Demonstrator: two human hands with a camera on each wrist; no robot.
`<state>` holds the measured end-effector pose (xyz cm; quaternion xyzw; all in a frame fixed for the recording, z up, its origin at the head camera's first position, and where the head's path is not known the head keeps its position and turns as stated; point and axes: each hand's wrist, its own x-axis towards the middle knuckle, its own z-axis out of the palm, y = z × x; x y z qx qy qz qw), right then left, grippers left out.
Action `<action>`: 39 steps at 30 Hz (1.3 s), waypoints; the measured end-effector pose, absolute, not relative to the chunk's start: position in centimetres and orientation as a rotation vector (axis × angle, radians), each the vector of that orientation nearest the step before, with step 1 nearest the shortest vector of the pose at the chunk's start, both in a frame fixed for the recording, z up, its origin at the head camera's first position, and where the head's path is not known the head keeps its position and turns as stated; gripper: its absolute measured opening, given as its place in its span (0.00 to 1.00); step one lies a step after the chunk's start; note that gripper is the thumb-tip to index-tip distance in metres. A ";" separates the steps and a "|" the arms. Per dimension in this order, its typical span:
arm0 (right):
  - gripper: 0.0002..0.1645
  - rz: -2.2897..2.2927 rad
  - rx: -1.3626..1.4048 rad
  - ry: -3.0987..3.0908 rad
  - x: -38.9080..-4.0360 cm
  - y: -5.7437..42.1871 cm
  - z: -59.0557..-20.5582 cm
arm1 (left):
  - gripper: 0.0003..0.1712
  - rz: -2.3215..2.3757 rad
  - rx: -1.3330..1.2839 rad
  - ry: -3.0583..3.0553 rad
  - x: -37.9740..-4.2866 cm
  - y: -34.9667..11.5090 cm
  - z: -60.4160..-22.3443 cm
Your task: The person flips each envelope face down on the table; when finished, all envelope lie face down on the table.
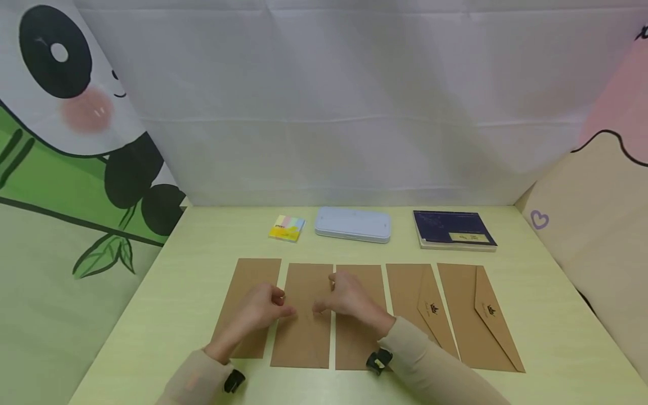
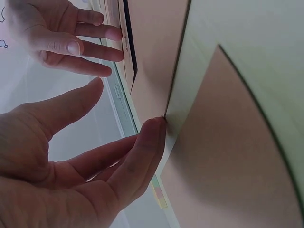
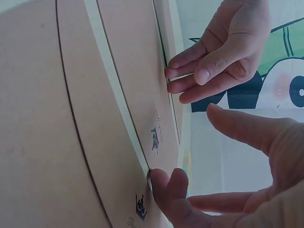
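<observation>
Several brown paper envelopes lie in a row on the table, narrow gaps between them. Above the second envelope from the left (image 1: 302,343), my left hand (image 1: 260,308) is at its left edge, fingertips touching that edge in the left wrist view, thumb held apart. My right hand (image 1: 349,295) is at the opposite edge, over the gap beside the third envelope (image 1: 354,346); its fingertips meet the paper edge in the right wrist view. Neither hand grips anything. A small crown print (image 3: 155,140) shows on the second envelope. The leftmost envelope (image 1: 253,273) lies partly under my left hand.
Behind the row are a pack of sticky notes (image 1: 287,228), a pale blue-white case (image 1: 352,224) and a dark blue notebook (image 1: 450,225). Two more envelopes, the fourth (image 1: 405,281) and fifth (image 1: 458,309), lie to the right. A white cloth wall (image 1: 354,112) rises at the back.
</observation>
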<state>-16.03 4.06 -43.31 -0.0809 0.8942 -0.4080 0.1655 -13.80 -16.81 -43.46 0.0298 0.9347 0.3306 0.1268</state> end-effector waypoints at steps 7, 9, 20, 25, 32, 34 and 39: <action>0.54 -1.181 -0.217 2.523 -16.0 4.2 -43.6 | 0.13 0.969 0.092 2.710 -13.8 -16.7 -43.3; 0.55 -1.198 -0.216 2.513 -15.9 4.3 -43.6 | 0.13 0.952 0.108 2.707 -13.9 -16.6 -43.2; 0.54 -1.218 -0.240 2.528 -15.8 4.6 -43.9 | 0.15 0.908 0.091 2.731 -14.0 -16.4 -43.3; 0.45 -1.244 -0.249 2.523 -16.2 4.7 -44.0 | 0.20 0.909 0.082 2.723 -13.9 -16.4 -43.3; 0.42 -1.306 -0.318 2.462 -16.5 5.0 -43.9 | 0.16 0.929 0.115 2.684 -14.0 -16.2 -43.8; 0.43 -1.325 -0.350 2.450 -16.5 5.2 -43.8 | 0.11 0.939 0.163 2.686 -14.0 -16.0 -44.0; 0.44 -1.403 -0.417 2.421 -16.6 5.6 -43.7 | 0.11 0.951 0.233 2.698 -13.9 -15.7 -44.0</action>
